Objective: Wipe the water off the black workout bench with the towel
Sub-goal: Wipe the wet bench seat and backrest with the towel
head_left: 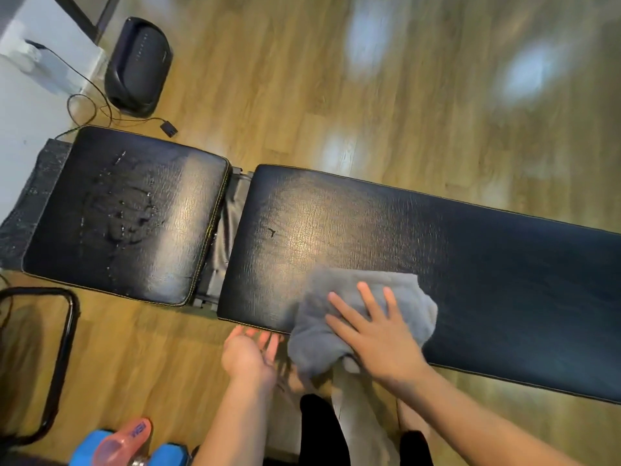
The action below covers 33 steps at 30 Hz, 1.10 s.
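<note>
Towel pressed to the long pad of the black bench [470, 257]

The right hand [376, 334] lies flat, fingers spread, on the grey towel [356, 317] at the pad's near edge; the left hand [250, 353] hangs open just beside it. Water beads [124, 213] sit on the short pad.

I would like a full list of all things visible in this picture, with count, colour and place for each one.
Padded black workout bench: one, black, two pads across the middle of the wooden floor.
Water puddle: one patch with stray drops, clear, on the shorter left pad.
Grey cloth towel: one, grey, near edge of the long pad, partly hanging over.
Rounded black device: one, black, on the floor top left.
Thin black cable: one, black, floor beside the device.
Black metal tube frame: one, black, lower left.
Pink plastic bottle: one, pink, bottom edge, on something blue.
Left hand: open, below the bench edge.
Right hand: flat on the towel.
</note>
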Each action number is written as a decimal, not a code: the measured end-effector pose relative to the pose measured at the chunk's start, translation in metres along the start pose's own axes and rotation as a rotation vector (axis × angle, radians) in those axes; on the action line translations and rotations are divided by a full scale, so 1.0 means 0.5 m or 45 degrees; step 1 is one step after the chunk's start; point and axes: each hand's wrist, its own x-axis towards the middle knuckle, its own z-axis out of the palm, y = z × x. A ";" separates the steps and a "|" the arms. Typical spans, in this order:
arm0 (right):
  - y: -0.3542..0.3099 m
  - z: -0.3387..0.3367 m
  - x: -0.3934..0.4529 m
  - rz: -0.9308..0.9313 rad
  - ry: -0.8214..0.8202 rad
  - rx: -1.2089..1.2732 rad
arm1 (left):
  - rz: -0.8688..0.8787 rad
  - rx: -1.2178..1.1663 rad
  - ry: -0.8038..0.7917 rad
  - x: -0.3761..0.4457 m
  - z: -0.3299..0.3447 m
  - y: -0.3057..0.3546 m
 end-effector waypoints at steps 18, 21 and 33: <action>-0.058 -0.186 0.438 0.439 -0.007 0.289 | -0.021 -0.060 -0.065 0.004 -0.013 0.029; -0.156 -0.146 0.359 0.168 0.030 0.154 | -0.064 -0.065 -0.058 -0.001 -0.015 0.045; 0.084 -0.083 0.125 0.418 -0.034 0.072 | -0.096 -0.047 -0.090 0.010 -0.018 0.073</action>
